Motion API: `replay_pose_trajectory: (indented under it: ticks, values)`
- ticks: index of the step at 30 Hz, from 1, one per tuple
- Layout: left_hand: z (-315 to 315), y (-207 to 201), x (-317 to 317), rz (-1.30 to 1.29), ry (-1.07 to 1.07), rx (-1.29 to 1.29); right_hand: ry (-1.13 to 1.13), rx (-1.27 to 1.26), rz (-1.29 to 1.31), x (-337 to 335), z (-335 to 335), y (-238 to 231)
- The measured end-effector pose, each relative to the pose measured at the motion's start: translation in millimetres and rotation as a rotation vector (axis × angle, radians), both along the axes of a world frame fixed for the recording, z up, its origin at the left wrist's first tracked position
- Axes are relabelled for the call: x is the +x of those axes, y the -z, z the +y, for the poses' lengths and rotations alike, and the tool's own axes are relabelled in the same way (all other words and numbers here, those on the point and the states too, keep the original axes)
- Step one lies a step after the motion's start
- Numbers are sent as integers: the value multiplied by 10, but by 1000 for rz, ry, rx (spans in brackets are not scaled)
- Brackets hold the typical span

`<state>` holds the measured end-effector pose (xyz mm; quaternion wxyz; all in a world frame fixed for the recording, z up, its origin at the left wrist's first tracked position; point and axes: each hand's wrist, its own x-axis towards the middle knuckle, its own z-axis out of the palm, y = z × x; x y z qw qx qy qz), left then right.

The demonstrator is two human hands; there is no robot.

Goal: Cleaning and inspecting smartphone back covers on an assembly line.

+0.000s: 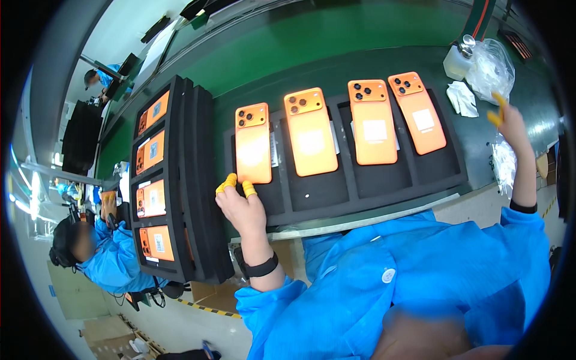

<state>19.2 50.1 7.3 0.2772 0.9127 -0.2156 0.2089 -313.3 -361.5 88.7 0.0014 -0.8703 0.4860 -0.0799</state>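
Four orange phones lie back side up across a black foam tray [384, 207], each with a camera block and a pale label or glare patch. Touching the lower left corner of the leftmost phone [253, 144] is my left hand [243, 209], its yellow-capped fingers spread and not wrapped round it. Farther right lie the second phone [311, 132], the third phone [372, 123] and the rightmost phone [417, 114]. My right hand [511, 125] is raised at the far right with yellow-capped fingers apart, beside a clear plastic bag [491, 71]; I see nothing in it.
Stacked black foam trays [207, 180] stand left, the top one holding several orange phones [154, 153]. A pump bottle [459, 60] and a white wipe [462, 99] sit at the back right of the green bench [384, 60]. A blue-clad co-worker [114, 258] is at left.
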Motion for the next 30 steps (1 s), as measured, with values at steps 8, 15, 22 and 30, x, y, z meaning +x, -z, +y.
replay_pose_trajectory:
  ticks: [8, 15, 22, 30]
  values:
    - [101, 80, 14, 216, 10, -599, -1094, -193, -338, 2524, 1649, -400]
    - [141, 79, 25, 261, 57, -778, -1408, 24, -42, 3375, 2883, 407]
    - [147, 138, 50, 204, 51, -623, -1313, -26, -25, 3424, 3100, 581]
    - [165, 182, 99, 94, 79, -505, -1438, 286, -193, 3559, 2967, 719]
